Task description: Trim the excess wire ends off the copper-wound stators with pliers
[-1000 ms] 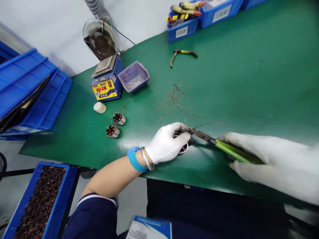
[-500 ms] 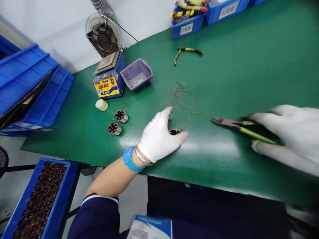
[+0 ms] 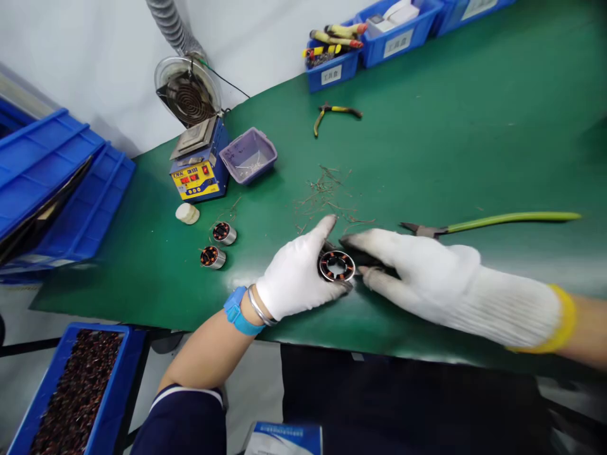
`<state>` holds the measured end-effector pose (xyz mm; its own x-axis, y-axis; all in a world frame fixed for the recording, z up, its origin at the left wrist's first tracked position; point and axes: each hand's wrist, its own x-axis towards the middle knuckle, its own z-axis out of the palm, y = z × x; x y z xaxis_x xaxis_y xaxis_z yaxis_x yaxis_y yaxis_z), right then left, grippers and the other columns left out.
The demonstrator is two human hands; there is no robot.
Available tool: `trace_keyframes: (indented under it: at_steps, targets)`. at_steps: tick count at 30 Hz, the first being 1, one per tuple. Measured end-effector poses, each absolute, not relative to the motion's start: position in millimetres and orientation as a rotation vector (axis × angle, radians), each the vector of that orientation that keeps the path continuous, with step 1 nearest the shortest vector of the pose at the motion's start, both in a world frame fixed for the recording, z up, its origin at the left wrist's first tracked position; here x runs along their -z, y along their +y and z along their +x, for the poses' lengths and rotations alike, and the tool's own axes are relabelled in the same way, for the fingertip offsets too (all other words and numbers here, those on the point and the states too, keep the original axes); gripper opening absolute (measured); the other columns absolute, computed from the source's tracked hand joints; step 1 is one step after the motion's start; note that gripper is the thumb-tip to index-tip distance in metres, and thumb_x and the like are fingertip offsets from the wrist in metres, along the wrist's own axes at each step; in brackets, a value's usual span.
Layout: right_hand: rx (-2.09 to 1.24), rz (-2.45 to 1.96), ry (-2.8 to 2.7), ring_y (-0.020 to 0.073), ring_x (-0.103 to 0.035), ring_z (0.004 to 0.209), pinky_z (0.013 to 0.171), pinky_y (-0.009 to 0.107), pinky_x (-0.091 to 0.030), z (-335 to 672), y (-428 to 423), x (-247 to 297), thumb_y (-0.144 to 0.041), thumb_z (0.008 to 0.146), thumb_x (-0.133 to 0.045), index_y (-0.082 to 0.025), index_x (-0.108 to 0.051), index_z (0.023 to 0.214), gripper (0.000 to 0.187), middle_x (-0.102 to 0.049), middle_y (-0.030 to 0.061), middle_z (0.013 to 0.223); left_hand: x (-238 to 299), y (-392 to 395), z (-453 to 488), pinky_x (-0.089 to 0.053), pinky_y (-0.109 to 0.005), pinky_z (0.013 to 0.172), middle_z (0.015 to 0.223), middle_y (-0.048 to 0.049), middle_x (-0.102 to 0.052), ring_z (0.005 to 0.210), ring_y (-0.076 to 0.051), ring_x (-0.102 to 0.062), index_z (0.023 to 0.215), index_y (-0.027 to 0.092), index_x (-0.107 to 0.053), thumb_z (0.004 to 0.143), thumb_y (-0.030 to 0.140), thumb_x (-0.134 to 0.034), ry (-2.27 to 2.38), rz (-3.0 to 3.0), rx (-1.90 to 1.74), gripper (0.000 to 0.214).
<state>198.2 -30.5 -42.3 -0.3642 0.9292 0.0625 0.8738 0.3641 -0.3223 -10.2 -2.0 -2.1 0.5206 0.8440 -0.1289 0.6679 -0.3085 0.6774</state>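
My left hand, in a white glove, is wrapped round a motor stator, a metal ring with copper windings, whose open end faces up. To its right is my right hand, gloved too, with thumb and fingers apart and nothing between them. Its fingertips come close to the stator's right side; whether they touch it I cannot tell. Green-handled cutting pliers lie on the table just beyond my right hand. Two more stators, one nearer and one farther, stand to the left.
Cut wire ends are scattered beyond my hands. At the back left are a blue heating unit and a purple tray. Yellow-handled pliers lie near blue tool bins. A blue crate of small dark parts stands lower left.
My right hand has let go of the green-handled pliers, now lying on the table, and moved left to the stator. The stator's open end now shows more fully in my left hand.
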Motion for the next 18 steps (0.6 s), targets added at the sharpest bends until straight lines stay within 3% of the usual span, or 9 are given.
trace_keyframes:
  at_steps: [4, 10, 15, 18]
  targets:
    - [-0.435, -1.668, -2.508, 0.0199, -0.064, 0.076, 0.071, 0.037, -0.047, 201, -19, 40, -0.039, 0.092, -0.035, -0.028, -0.068, 0.103, 0.037, -0.071, 0.0025, 0.096, 5, -2, -9, -0.053, -0.043, 0.093, 0.112, -0.0138, -0.069, 0.101, -0.029, -0.067, 0.155, 0.009, -0.025, 0.071, 0.041, -0.072, 1.06, 2.083, -0.298, 0.101]
    - [-0.647, -1.915, -2.423, 0.0234, -0.067, 0.09, 0.065, 0.033, -0.042, 217, -10, 17, -0.041, 0.088, -0.044, -0.031, -0.065, 0.112, 0.034, -0.071, 0.0039, 0.109, 3, 0, -10, -0.051, -0.044, 0.093, 0.114, -0.0161, -0.069, 0.103, -0.031, -0.066, 0.154, 0.009, -0.029, 0.07, 0.044, -0.073, 1.028, 2.111, -0.244, 0.101]
    - [-0.352, -1.545, -2.688, 0.0198, -0.059, 0.068, 0.067, 0.037, -0.04, 211, -22, 28, -0.04, 0.089, -0.038, -0.025, -0.065, 0.093, 0.031, -0.065, 0.0045, 0.084, 6, 0, -11, -0.052, -0.042, 0.094, 0.115, -0.0127, -0.069, 0.103, -0.028, -0.067, 0.155, 0.014, -0.027, 0.071, 0.041, -0.073, 1.02, 2.094, -0.253, 0.1]
    - [-0.423, -1.625, -2.556, 0.0186, -0.059, 0.068, 0.061, 0.034, -0.037, 216, -21, 33, -0.044, 0.089, -0.036, -0.028, -0.067, 0.094, 0.036, -0.067, 0.0042, 0.084, 7, 0, -12, -0.052, -0.042, 0.094, 0.114, -0.0117, -0.07, 0.101, -0.028, -0.067, 0.155, 0.017, -0.028, 0.069, 0.042, -0.075, 1.009, 2.097, -0.249, 0.101]
